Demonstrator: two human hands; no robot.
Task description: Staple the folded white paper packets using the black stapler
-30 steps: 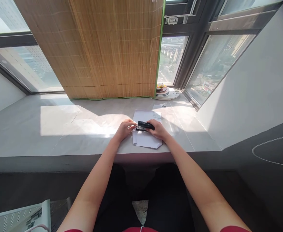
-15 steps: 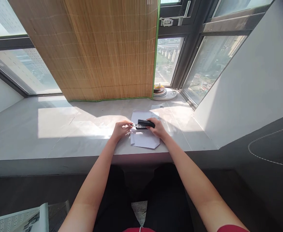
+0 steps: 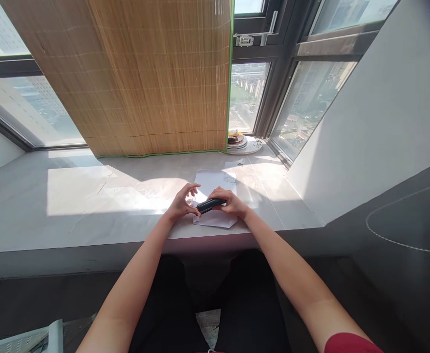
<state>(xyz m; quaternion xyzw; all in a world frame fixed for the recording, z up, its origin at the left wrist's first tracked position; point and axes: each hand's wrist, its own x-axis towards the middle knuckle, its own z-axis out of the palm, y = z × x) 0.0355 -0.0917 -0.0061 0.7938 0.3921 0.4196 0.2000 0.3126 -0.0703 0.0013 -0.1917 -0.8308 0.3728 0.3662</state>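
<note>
A black stapler (image 3: 211,205) is held in my right hand (image 3: 229,202), whose fingers wrap round its right end. It slants, with its left end lower and nearer to me. My left hand (image 3: 183,202) is beside that left end, fingers spread in a wide curve and thumb at or very near the stapler's tip; whether it touches, I cannot tell. Under the stapler lie white paper sheets (image 3: 215,181), with some writing at the upper right and a folded lower edge. The stapler and hands hide the middle of the paper.
The pale window ledge (image 3: 100,225) ends in a front edge close to me. Stacked plates (image 3: 239,142) stand in the window corner, beside a hanging bamboo blind (image 3: 156,83). A small scrap of paper (image 3: 235,163) lies behind the sheets. A perforated plastic basket (image 3: 23,340) is at lower left.
The stapler, gaping with a thin metal part out toward my left fingers before, now looks folded and tilted, nearer to me. My left hand has gone from a pinch to spread fingers.
</note>
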